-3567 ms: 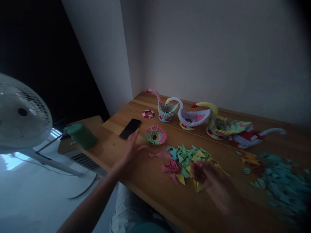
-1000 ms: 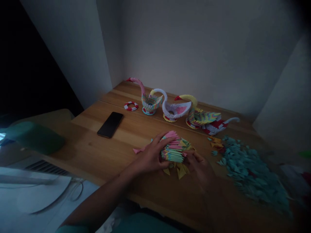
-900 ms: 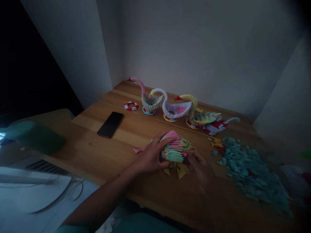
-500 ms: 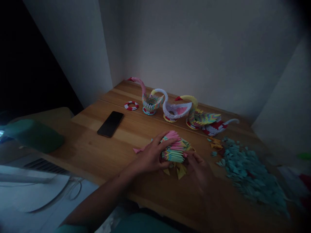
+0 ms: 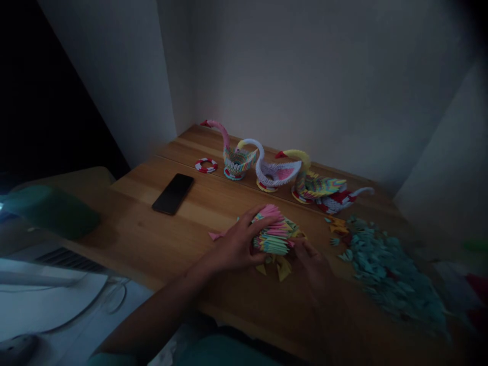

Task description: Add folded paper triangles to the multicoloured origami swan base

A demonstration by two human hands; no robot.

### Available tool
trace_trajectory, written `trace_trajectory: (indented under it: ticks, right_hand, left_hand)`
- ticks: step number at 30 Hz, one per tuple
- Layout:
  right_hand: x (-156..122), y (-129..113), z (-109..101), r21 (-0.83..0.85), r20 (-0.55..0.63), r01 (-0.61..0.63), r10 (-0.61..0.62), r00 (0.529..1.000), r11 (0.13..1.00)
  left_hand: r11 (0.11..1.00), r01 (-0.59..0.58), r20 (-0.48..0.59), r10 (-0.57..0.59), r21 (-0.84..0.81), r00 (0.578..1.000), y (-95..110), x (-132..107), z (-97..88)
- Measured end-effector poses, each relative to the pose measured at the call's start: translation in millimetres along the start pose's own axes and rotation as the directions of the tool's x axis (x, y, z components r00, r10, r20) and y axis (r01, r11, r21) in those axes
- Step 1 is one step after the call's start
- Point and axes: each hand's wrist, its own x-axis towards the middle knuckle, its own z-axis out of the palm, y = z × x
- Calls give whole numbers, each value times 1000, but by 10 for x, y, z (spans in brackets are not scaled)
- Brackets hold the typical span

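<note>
Gripping the pink-and-green paper bowl (image 5: pixel 272 238) at lower centre, the left hand (image 5: pixel 238 246) might crush its folds by squeezing too hard while the right hand (image 5: pixel 311 258) pinches a small pink piece (image 5: pixel 291 244) at the bowl's edge, over a wooden table (image 5: pixel 127 208) stretching back to a grey wall (image 5: pixel 285 76) across the frame's top.

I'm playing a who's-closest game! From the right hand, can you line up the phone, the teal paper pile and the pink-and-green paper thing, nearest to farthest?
From the right hand, in the head view:
1. Pink-and-green folded-paper piece: just left, in the left hand.
2. Teal folded-paper pile: over on the right.
3. Black smartphone: far left.
</note>
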Motion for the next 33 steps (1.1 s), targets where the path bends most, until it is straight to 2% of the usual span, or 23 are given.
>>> trace_trajectory:
  ticks: [7, 17, 24, 30, 33]
  right_hand:
    - [-14, 25, -20, -31, 20, 33, -32, 999, 999]
    - [3, 68, -88, -89, -16, 29, -31, 999, 996]
    - [-65, 81, 72, -55, -107, 71, -76, 991, 996]
    - [-125, 61, 180, -23, -65, 68, -69, 995, 997]
    - [-126, 59, 177, -45, -93, 74, -78, 993, 996]
  left_hand:
    - [1000, 21, 13, -22, 7, 1000, 12, -6, -8]
    - [999, 8, 10, -8, 37, 1000, 31, -14, -10]
    - [995, 23, 14, -24, 98, 1000, 31, -15, 2]
    - [991, 27, 17, -30, 135, 999, 20, -12, 5]
    - [990, 31, 18, -34, 138, 999, 28, -8, -4]
